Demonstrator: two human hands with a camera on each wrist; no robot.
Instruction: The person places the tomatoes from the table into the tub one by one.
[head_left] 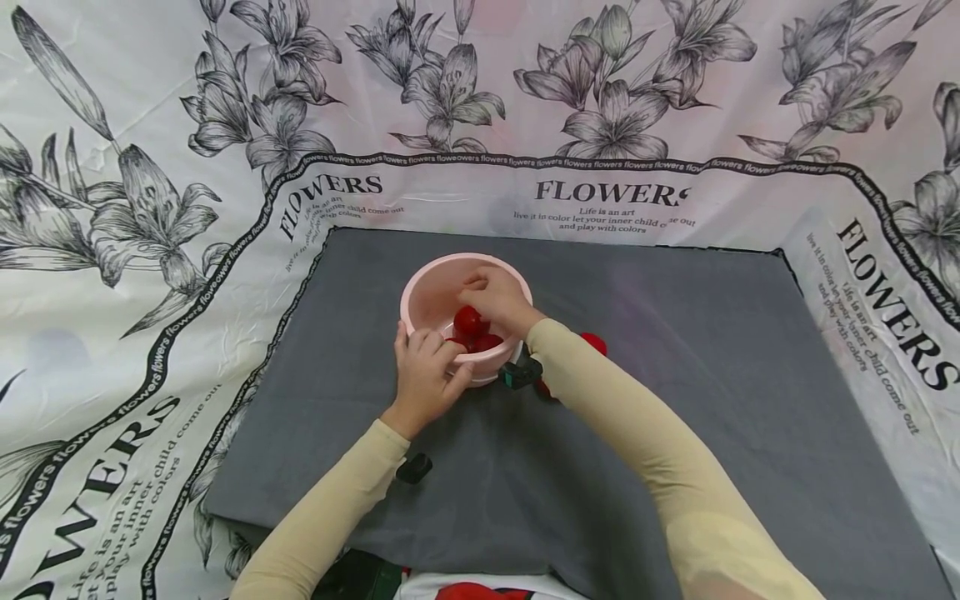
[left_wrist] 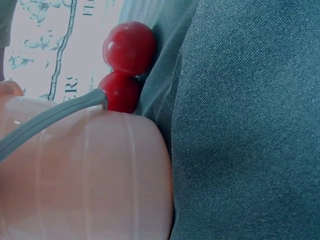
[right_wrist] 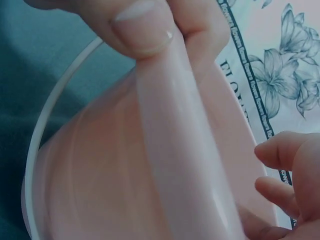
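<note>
A pink bucket (head_left: pixel 420 292) stands on the grey cloth, with several glossy red balls (head_left: pixel 467 322) lying in it. My left hand (head_left: pixel 426 371) grips the near left part of the rim, its thumb outside and its fingers over the edge. In the right wrist view the left thumb (right_wrist: pixel 142 30) presses on the rim. My right hand (head_left: pixel 498 296) is over the bucket's mouth, inside the far right rim. Its fingers (right_wrist: pixel 277 150) are spread a little, with nothing seen between them.
Outside the bucket, on its right, a red ball (head_left: pixel 594 342) lies partly behind the right sleeve, with another close by. The bucket's pale handle (left_wrist: pixel 60 117) hangs along its side. Behind the grey cloth (head_left: pixel 712 333) is a white flower-printed sheet (head_left: pixel 465 196).
</note>
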